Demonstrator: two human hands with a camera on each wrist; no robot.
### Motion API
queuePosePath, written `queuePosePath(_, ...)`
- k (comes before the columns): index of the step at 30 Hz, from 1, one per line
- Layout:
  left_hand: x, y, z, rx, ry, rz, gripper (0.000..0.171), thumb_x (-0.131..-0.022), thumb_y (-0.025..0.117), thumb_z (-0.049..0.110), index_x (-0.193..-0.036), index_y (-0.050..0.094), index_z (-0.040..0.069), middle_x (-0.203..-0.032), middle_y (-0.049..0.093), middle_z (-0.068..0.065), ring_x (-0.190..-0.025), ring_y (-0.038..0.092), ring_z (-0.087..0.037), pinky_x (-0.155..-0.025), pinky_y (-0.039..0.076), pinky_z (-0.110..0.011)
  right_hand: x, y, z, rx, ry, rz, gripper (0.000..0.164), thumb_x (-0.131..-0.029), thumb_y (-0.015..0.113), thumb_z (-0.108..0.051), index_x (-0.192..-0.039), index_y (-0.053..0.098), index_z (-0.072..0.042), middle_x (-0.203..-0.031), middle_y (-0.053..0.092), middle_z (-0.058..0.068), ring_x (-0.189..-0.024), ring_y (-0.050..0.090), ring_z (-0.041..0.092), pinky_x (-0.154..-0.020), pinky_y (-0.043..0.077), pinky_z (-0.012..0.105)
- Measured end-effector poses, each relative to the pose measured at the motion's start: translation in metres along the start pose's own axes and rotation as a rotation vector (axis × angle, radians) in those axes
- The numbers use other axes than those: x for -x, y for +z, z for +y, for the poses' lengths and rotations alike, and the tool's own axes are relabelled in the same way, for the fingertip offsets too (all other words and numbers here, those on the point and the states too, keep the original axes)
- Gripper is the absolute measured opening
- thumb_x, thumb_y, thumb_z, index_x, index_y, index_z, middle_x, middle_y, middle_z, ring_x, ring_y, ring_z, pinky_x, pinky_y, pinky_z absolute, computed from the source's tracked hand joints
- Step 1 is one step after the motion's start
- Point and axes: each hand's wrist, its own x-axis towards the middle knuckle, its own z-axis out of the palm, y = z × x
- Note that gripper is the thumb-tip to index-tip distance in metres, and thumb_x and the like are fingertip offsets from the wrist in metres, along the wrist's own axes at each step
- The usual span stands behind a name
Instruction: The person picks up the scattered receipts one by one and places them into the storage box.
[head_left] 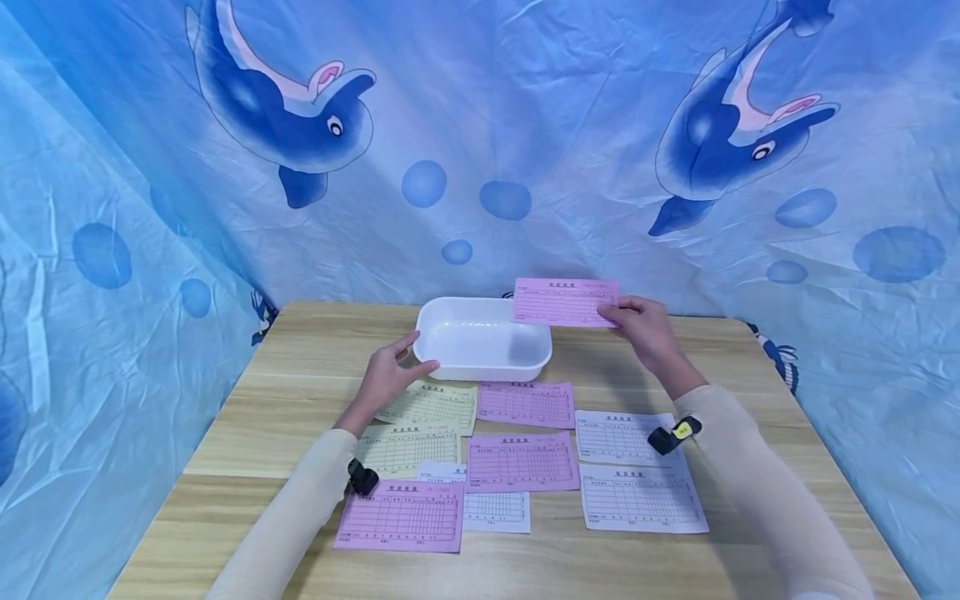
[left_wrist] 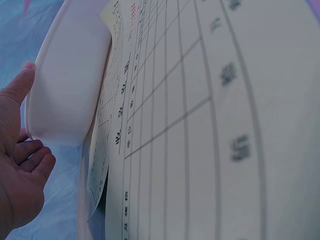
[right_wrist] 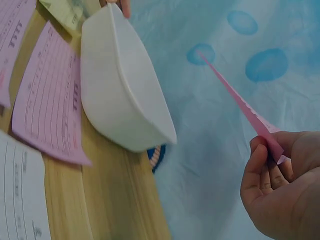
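My right hand [head_left: 640, 327] pinches a pink receipt slip [head_left: 558, 301] by its right end, raised above the back right of a white plastic tray [head_left: 480, 373]. In the right wrist view the pink slip [right_wrist: 245, 107] appears edge-on between thumb and fingers. My left hand [head_left: 387, 377] grips the tray's left end, its thumb at the front rim and fingers at the back corner. The left wrist view has that hand [left_wrist: 20, 155] against the tray wall [left_wrist: 67, 75]. Yellow-green slips [head_left: 405, 450] lie just beneath the left forearm.
On the wooden table [head_left: 247, 400], more pink slips [head_left: 522, 463] lie before the tray, partly over white ones [head_left: 498, 512]. Two white slips [head_left: 641, 500] lie to the right. A blue curtain [head_left: 465, 125] with dolphins hangs behind and at the sides.
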Motion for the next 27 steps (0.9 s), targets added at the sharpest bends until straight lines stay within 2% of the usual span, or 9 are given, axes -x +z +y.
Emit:
queuePosePath(5,0.0,-0.001,0.0,0.0,0.005,0.0,0.093,-0.081,0.081,0.057,-0.154,0.047,0.012,-0.158,0.044,-0.014,-0.145,0.041,-0.038,-0.113,0.041,-0.053,-0.006,0.023,0.002,-0.047,0.017,-0.016,0.017,-0.096,0.073,-0.015,-0.103,0.064,-0.002,-0.104,0.063,0.004,-0.086,0.067,0.006,-0.078,0.058,0.02)
queuePosePath(10,0.0,-0.001,0.001,-0.001,0.009,-0.002,0.093,-0.081,0.081,0.058,-0.153,0.047,0.011,-0.157,0.044,-0.015,-0.144,0.042,-0.038,-0.113,0.042,-0.053,-0.009,0.046,0.003,-0.06,0.048,-0.052,0.025,-0.097,0.073,-0.015,-0.113,0.065,0.002,-0.107,0.065,0.006,-0.091,0.069,0.01,-0.082,0.059,0.022)
queuePosePath(18,0.0,-0.001,0.001,0.007,-0.001,-0.002,0.092,-0.081,0.082,0.057,-0.153,0.048,0.012,-0.157,0.045,-0.016,-0.144,0.043,-0.039,-0.112,0.042,-0.053,-0.011,0.085,0.006,-0.041,0.064,-0.078,0.026,-0.095,0.075,-0.015,-0.112,0.067,0.003,-0.102,0.068,0.006,-0.089,0.067,0.011,-0.098,0.056,0.041)
queuePosePath(27,0.0,0.0,0.001,0.0,0.005,-0.002,0.091,-0.081,0.083,0.054,-0.153,0.048,0.01,-0.156,0.046,-0.017,-0.141,0.046,-0.039,-0.108,0.047,-0.05,-0.012,0.12,0.01,-0.015,0.079,-0.028,0.026,-0.093,0.076,-0.012,-0.113,0.071,0.003,-0.101,0.069,0.011,-0.085,0.068,0.014,-0.087,0.061,0.034)
